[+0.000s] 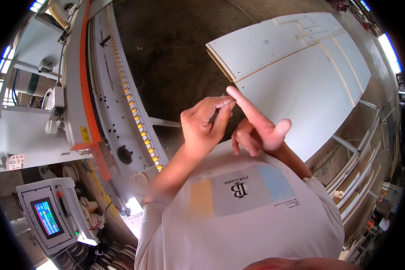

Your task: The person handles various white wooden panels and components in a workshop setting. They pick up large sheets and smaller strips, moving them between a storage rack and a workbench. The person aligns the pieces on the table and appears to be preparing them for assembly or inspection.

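Observation:
My left hand (206,123) is raised in front of my chest, its thumb and forefinger pinched together at the tip of my right forefinger. Whether it holds something tiny there is too small to tell. My right hand (256,126) is held up beside it, forefinger stretched out toward the left hand, thumb out, the other fingers curled in. Neither hand touches the machine or the boards. Below both hands is my white shirt (238,216) with a printed patch.
A long grey and orange woodworking machine (87,99) with a row of yellow rollers (135,112) runs along the left. Its control panel with a coloured screen (47,218) stands lower left. A stack of white boards (301,72) lies right. Dark floor (175,45) lies between.

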A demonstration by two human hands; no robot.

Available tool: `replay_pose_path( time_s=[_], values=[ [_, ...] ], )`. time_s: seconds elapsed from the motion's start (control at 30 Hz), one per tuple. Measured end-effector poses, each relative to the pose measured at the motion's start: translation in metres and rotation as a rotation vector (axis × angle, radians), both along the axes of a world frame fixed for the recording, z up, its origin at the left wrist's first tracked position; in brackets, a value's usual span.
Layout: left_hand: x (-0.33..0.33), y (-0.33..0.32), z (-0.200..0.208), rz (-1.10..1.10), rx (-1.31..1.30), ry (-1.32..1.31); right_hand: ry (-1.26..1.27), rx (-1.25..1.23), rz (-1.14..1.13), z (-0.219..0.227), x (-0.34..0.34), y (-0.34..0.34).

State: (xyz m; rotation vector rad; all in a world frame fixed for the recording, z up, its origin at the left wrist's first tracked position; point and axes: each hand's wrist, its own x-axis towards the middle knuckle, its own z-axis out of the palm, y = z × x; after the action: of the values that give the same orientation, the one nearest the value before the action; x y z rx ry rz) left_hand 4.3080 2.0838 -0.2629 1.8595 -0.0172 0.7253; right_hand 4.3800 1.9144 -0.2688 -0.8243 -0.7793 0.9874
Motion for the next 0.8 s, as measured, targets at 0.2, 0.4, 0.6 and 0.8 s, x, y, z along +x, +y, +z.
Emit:
replay_pose_path(
  time_s=[0.2,0.4,0.6,0.8],
  values=[
    [0.003,0.000,-0.003,0.075,0.029,-0.020,-0.124,-0.164,-0.022,0.013,-0.003,0.000],
    [0.004,-0.002,-0.005,0.046,-0.009,-0.011,-0.083,-0.159,-0.023,0.009,-0.005,-0.003],
    [0.005,-0.006,-0.010,-0.008,-0.180,-0.019,-0.007,-0.086,-0.021,0.002,-0.003,-0.004],
    [0.004,-0.006,-0.006,0.058,0.019,-0.031,-0.109,-0.157,-0.045,0.007,-0.003,-0.006]
  ],
)
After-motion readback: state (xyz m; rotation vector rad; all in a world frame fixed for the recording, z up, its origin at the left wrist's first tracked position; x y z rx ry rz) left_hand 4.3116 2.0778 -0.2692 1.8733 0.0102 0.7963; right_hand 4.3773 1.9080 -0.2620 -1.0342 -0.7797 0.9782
